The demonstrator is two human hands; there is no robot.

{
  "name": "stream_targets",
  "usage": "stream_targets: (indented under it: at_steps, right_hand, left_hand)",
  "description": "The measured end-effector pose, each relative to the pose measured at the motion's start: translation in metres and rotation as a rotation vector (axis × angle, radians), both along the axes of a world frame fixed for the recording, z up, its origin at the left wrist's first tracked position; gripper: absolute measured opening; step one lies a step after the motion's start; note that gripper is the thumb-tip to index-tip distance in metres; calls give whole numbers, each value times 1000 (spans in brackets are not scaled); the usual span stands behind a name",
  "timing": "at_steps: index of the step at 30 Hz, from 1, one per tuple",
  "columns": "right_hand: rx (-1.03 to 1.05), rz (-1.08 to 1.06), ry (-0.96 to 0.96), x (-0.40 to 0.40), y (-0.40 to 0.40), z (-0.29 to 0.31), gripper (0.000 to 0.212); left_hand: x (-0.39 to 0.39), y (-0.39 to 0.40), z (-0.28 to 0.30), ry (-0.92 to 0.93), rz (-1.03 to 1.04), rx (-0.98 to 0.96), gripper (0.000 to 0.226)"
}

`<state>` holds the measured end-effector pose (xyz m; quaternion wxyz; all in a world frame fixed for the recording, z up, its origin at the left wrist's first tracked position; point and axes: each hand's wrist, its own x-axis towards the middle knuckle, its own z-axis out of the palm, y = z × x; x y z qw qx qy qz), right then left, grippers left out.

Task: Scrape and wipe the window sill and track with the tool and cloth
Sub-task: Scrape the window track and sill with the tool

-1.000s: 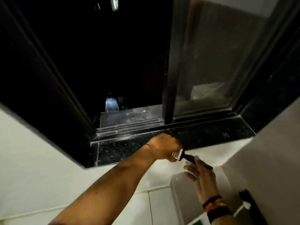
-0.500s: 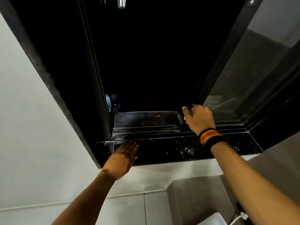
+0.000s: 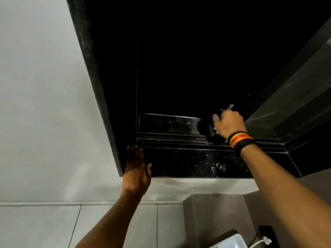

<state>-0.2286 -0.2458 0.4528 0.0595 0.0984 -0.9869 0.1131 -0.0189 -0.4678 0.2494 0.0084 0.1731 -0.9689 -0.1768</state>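
Note:
A black speckled window sill runs across the middle, with dusty white smudges near its front edge. Behind it lies the dark window track. My left hand rests flat and open on the sill's left end, fingers pointing up. My right hand, with a striped wristband, is closed around the scraper tool over the right end of the track; the metal blade sticks up above my fist. No cloth is in view.
The sliding glass pane and its dark frame stand at the right. A white wall fills the left. Below the sill are pale tiles, a grey box and a white object with a cable at the bottom right.
The scraper passed from my left hand to my right, which rose to the track. My left hand slid to the sill's left end and lies flat. The view shifted left.

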Motion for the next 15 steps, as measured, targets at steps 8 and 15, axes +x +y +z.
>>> stream_targets:
  at_steps: [8, 15]
  right_hand:
    - [-637, 132, -503, 38, -74, -16, 45]
    - [111, 97, -92, 38, -59, -4, 41]
  left_hand:
    - [2, -2, 2, -28, 1, 40, 69]
    - [2, 0, 0, -34, 21, 65, 69]
